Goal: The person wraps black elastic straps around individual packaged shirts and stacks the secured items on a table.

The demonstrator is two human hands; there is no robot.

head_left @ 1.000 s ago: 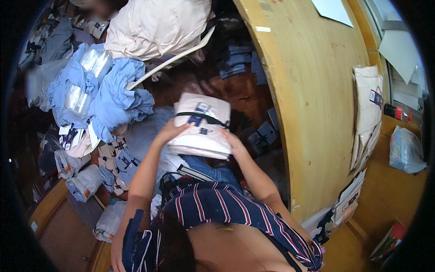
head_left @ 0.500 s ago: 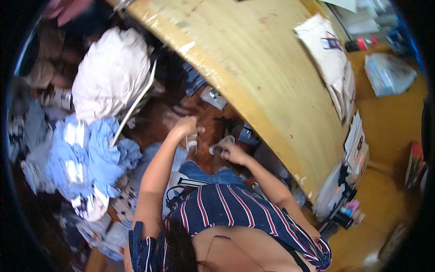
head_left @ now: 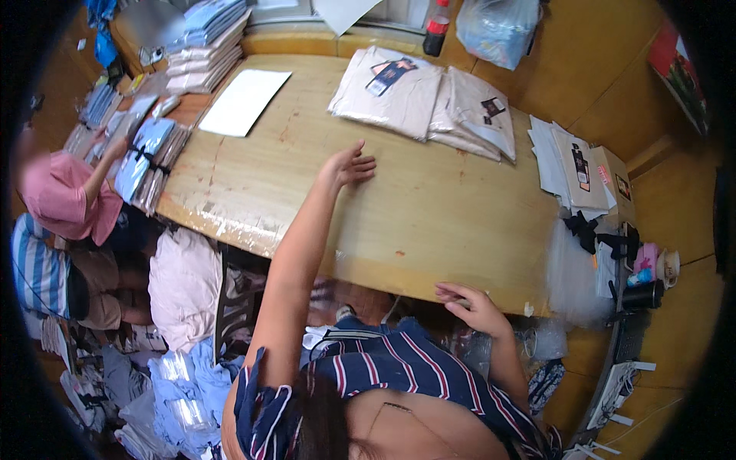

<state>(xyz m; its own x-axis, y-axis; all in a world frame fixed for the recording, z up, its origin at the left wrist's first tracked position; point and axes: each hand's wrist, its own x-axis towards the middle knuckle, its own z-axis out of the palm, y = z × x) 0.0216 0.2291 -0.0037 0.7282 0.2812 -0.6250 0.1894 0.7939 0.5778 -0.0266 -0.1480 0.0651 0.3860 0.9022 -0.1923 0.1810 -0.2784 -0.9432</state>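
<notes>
My left hand point(head_left: 349, 166) reaches out over the middle of the wooden table point(head_left: 429, 222), fingers stretched and holding nothing. Beyond it, at the far side, lie cream garments folded in clear plastic bags point(head_left: 389, 88), with dark labels on them. A second such stack of bagged garments point(head_left: 479, 115) sits just to the right, overlapping the first. By the table's front edge my right hand point(head_left: 477, 308) is open and empty, its fingers loosely spread. To the far left of my left hand is a white sheet of paper point(head_left: 245, 102).
Stacked folded garments point(head_left: 203, 65) stand at the far left corner. A person in a pink top point(head_left: 73, 192) handles packs point(head_left: 146, 157) there. Papers with a bagged garment point(head_left: 575, 169) lie at right, near a black cup point(head_left: 642, 294). Cloth heaps point(head_left: 188, 284) fill the lower left.
My view has swung up from the floor to the table. My left hand has moved forward over the tabletop; my right hand has moved right to its front edge.
</notes>
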